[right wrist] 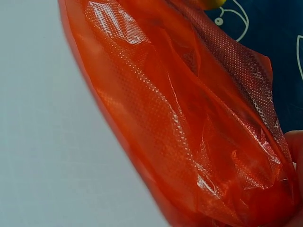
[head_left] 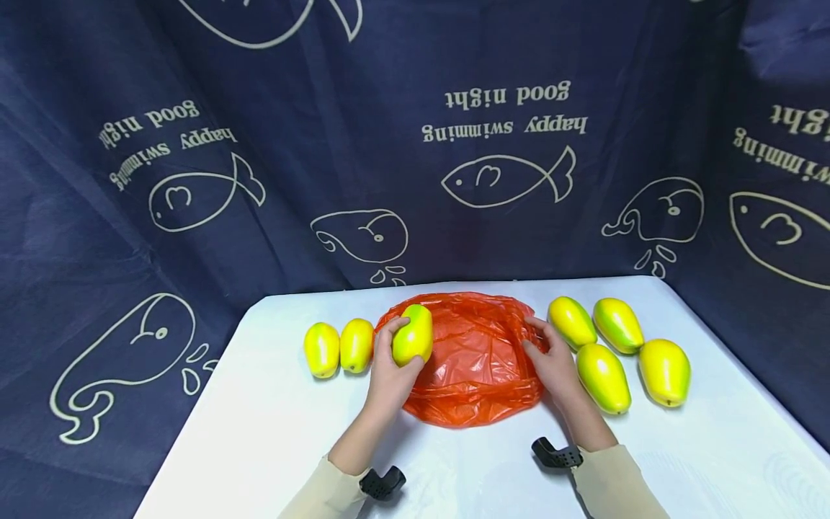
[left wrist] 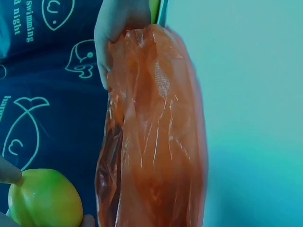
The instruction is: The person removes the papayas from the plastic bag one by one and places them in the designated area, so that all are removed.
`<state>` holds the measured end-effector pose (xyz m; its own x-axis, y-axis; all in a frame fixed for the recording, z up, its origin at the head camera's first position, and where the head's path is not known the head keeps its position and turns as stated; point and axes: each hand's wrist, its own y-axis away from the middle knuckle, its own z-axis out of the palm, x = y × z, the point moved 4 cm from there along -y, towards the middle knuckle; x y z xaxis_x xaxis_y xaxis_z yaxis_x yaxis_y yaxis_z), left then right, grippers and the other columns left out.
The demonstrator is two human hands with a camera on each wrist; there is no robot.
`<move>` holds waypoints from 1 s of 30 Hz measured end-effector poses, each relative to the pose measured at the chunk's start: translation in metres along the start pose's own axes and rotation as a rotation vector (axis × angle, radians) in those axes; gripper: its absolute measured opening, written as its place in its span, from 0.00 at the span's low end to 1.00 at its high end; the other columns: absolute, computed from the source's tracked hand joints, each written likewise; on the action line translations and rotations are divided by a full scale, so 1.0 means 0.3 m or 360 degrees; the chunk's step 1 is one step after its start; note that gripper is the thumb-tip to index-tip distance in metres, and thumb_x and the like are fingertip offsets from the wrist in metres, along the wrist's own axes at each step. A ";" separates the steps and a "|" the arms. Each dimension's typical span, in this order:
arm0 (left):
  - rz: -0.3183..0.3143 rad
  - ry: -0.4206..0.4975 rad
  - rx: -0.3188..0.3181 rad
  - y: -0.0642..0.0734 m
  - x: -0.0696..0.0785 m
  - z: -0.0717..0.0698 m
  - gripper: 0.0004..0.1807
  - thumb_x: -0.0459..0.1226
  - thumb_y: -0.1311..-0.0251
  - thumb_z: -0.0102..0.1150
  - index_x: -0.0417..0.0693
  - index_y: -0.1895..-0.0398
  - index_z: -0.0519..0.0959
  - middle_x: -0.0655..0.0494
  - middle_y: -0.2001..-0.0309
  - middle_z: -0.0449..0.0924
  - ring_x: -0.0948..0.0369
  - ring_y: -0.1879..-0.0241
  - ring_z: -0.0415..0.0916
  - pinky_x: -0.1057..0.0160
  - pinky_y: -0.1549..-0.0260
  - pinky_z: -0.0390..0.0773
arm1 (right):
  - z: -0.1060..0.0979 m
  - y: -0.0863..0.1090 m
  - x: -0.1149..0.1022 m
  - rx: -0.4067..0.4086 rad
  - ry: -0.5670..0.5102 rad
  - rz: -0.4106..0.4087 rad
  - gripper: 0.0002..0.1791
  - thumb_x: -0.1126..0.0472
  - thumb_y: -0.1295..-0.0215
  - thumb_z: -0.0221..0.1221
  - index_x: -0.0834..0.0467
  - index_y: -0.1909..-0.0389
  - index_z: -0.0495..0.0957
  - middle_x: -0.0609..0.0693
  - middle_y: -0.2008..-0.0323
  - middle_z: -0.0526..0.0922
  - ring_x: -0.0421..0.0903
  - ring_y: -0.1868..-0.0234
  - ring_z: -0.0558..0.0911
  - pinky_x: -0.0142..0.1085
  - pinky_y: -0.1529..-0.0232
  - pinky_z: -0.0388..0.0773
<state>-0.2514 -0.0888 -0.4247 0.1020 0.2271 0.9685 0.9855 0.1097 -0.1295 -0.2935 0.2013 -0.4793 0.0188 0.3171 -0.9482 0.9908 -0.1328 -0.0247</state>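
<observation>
A red plastic bag (head_left: 467, 360) lies with its mouth spread open in the middle of the white table. Over its left side, my left hand (head_left: 387, 378) holds a yellow-green mango (head_left: 416, 337) between thumb and fingers; the left wrist view shows the same mango (left wrist: 46, 199) beside the bag. My right hand (head_left: 559, 366) grips the bag's right rim. In the right wrist view, the bag (right wrist: 156, 123) fills most of the picture and only a bit of the right hand (right wrist: 294, 151) shows at the edge.
Two mangoes (head_left: 322, 351) stand side by side left of the bag. Several more mangoes (head_left: 604, 378) lie in a group to the right, close to my right hand and forearm. A dark blue curtain (head_left: 402, 144) with fish and whale drawings hangs behind the table (head_left: 259, 432).
</observation>
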 end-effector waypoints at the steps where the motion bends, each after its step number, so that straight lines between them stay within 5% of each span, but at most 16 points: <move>1: 0.0011 -0.0005 -0.0005 0.004 0.000 -0.009 0.37 0.30 0.46 0.59 0.70 0.35 0.66 0.62 0.32 0.63 0.52 0.35 0.63 0.43 0.38 0.74 | 0.000 0.001 0.001 0.0000 -0.0001 0.0001 0.30 0.63 0.26 0.50 0.48 0.25 0.61 0.55 0.26 0.63 0.56 0.27 0.63 0.57 0.27 0.65; 13: -0.0050 -0.0067 0.0015 0.065 -0.061 -0.112 0.36 0.29 0.47 0.58 0.65 0.34 0.67 0.64 0.28 0.60 0.51 0.31 0.59 0.41 0.35 0.70 | -0.002 0.006 -0.003 -0.0010 -0.0025 -0.0026 0.29 0.63 0.26 0.51 0.49 0.25 0.61 0.56 0.27 0.65 0.57 0.29 0.65 0.56 0.29 0.67; 30: 0.0028 -0.0197 0.0027 0.151 -0.127 -0.293 0.36 0.25 0.49 0.56 0.54 0.34 0.66 0.52 0.24 0.54 0.49 0.26 0.54 0.43 0.33 0.60 | -0.004 0.005 -0.001 0.0010 -0.0028 -0.0006 0.29 0.64 0.26 0.51 0.49 0.26 0.62 0.56 0.27 0.64 0.57 0.28 0.64 0.57 0.27 0.64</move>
<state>-0.1987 -0.1776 -0.4487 0.1005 0.3469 0.9325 0.9812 0.1206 -0.1507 -0.2920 0.2020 -0.4787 0.0128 0.3009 -0.9536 0.9901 -0.1374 -0.0301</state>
